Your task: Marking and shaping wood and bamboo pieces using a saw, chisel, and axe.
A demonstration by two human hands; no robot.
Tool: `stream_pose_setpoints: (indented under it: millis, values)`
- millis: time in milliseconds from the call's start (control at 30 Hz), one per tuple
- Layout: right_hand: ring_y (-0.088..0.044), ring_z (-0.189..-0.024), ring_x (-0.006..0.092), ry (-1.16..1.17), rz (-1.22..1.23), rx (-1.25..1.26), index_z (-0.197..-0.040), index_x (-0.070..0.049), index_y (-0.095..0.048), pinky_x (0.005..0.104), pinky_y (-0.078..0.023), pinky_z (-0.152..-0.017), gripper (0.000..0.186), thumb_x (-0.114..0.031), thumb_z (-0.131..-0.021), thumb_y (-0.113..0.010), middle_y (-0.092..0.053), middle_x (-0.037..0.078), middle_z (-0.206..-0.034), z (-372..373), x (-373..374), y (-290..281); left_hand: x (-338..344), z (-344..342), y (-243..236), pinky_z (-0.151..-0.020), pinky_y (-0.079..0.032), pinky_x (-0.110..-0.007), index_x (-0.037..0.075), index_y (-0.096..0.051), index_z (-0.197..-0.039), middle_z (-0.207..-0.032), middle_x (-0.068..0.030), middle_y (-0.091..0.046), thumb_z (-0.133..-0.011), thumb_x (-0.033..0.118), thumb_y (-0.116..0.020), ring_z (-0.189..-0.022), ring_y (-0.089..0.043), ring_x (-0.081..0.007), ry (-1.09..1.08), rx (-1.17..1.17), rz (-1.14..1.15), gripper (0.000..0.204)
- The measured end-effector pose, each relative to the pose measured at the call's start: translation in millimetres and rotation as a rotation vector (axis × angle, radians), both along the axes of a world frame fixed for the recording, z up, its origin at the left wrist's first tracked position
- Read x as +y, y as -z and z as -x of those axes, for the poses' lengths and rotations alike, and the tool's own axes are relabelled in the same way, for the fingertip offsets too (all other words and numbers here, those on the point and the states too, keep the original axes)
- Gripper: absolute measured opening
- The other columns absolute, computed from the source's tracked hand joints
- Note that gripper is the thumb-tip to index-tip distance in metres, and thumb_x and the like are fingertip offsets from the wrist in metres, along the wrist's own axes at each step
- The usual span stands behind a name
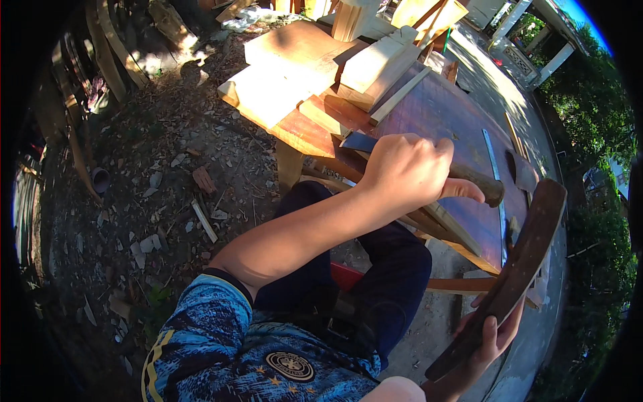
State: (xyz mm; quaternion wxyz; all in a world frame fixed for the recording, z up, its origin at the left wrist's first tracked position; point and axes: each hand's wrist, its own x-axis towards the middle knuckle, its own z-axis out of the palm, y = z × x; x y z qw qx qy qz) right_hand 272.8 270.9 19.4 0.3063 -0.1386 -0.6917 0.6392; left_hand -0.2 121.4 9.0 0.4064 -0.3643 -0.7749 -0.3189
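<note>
My left hand (412,167) is closed around a chisel, its fist over the middle of the tool. The flat metal blade (360,142) points left toward the wooden pieces at the bench edge. I cannot tell whether its tip touches them. Behind the fist, the thick wooden handle (487,189) sticks out to the right. Low on the right, my right hand (497,335) grips the lower part of a long, dark, slightly curved wooden bar (519,268). The bar tilts upward to the right, its upper end beside the chisel handle and apart from it.
The wooden workbench (442,120) carries a pale wood block (382,63), a brown board (295,50) and a metal ruler (494,167). Wood scraps and chips litter the ground (181,154) at left. Long timbers (110,47) lean at the far left.
</note>
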Motion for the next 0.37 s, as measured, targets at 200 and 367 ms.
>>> stream_pose_setpoints:
  millis: [200,367]
  values:
    - [-0.07,-0.103,0.0197,0.004,-0.44,-0.437,-0.149,0.01,-0.047,0.0317,-0.051,-0.093,0.078,-0.016,-0.084,-0.081,-0.071,0.017,-0.117,30,67,-80,-5,-5,-30,-0.058,-0.058,-0.036,0.004,-0.061,-0.098,-0.075,-0.0125,-0.068,-0.075,0.055,-0.089,-0.065,-0.071,-0.0265,0.175,-0.043,-0.316,0.063]
    - [-0.07,-0.116,0.0405,-0.065,-1.03,-0.705,-0.147,0.005,-0.052,0.0422,-0.051,-0.103,0.071,-0.02,-0.087,-0.079,-0.069,0.024,-0.132,95,83,-92,-68,2,-73,-0.074,-0.061,-0.037,0.005,-0.063,-0.11,-0.099,-0.0155,-0.077,-0.083,0.033,-0.091,-0.082,-0.077,-0.0265,0.285,-0.213,-0.531,0.047]
